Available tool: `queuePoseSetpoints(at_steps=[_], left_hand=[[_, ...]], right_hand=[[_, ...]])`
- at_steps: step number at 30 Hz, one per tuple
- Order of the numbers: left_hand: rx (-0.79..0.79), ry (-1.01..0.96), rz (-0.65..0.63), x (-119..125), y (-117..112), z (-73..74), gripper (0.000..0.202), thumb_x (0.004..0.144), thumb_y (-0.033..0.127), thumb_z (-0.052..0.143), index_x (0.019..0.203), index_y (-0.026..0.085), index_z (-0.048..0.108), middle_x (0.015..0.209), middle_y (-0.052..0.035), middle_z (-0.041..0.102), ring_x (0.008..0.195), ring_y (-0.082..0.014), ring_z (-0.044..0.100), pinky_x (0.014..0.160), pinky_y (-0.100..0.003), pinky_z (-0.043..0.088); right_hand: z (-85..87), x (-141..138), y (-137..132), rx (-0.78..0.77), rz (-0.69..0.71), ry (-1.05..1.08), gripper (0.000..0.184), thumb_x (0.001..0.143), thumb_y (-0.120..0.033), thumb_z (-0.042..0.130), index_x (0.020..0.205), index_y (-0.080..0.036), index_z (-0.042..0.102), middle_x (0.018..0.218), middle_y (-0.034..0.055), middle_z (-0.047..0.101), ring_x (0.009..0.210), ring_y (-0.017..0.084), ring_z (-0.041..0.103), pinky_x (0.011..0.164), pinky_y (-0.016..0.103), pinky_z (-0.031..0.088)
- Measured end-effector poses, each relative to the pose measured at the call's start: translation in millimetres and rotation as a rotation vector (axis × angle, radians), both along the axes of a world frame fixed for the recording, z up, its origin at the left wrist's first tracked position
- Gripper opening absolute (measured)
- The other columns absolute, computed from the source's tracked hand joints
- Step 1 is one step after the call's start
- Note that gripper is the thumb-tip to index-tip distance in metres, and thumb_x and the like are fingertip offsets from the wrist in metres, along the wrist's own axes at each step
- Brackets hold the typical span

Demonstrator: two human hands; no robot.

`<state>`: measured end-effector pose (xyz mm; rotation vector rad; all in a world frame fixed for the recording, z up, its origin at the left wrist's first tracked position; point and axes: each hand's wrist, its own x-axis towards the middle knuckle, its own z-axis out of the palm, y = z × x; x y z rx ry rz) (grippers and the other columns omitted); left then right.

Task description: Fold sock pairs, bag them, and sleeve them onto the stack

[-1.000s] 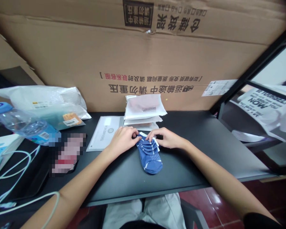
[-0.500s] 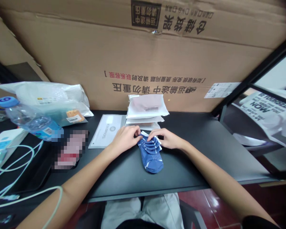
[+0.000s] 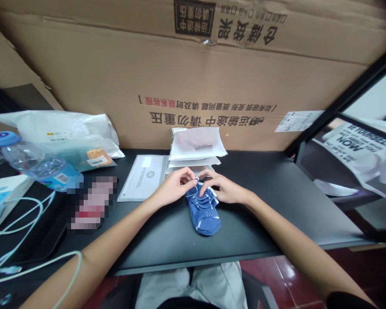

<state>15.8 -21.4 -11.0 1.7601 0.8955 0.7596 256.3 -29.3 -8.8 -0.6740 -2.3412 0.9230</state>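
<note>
A stack of blue socks with white trim lies on the black desk, toes toward me and cuffs fanned at the far end. My left hand pinches the edge of a cuff at the stack's upper left. From the right, my right hand is closed over the cuffs, its fingers bent and one pressing on the blue fabric. The fingertips of both hands nearly meet at the far end. Just beyond them is a pile of white packets, partly hidden by my hands.
Left of the socks lies a flat printed pouch. Farther left are a blurred-out phone, a water bottle, a plastic bag and white cables. A cardboard sheet stands behind the desk.
My left fingers have shifted up and right to the far edge of the cuffs. My right fingers have drawn in closer, and the cuffs are bunched slightly differently.
</note>
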Motion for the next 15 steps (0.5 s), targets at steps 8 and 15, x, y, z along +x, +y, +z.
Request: queuePoseSetpoints(at_steps=[8, 15], left_hand=[[-0.317, -0.149, -0.065, -0.4, -4.5, 10.4, 0.034, 0.093, 0.044, 0.071, 0.112, 0.019, 0.06, 0.101, -0.0087, 0.076, 0.089, -0.0197, 0.073, 0.079, -0.033, 0.056], [0.184, 0.301, 0.127, -8.6, -2.0, 19.2, 0.019, 0.097, 0.039, 0.058, 0.099, 0.02, 0.064, 0.101, -0.0061, 0.073, 0.091, -0.0229, 0.069, 0.081, -0.038, 0.053]], right_hand=[[-11.4, -2.4, -0.2, -0.076, -0.121, 0.107, 0.029, 0.092, -0.013, 0.066, 0.117, -0.021, 0.053, 0.109, 0.0056, 0.064, 0.101, 0.02, 0.064, 0.094, 0.035, 0.054], [-4.2, -2.3, 0.3, 0.046, -0.04, 0.018, 0.021, 0.092, -0.005, 0.059, 0.101, -0.021, 0.069, 0.108, 0.0067, 0.067, 0.102, 0.021, 0.065, 0.096, 0.037, 0.053]])
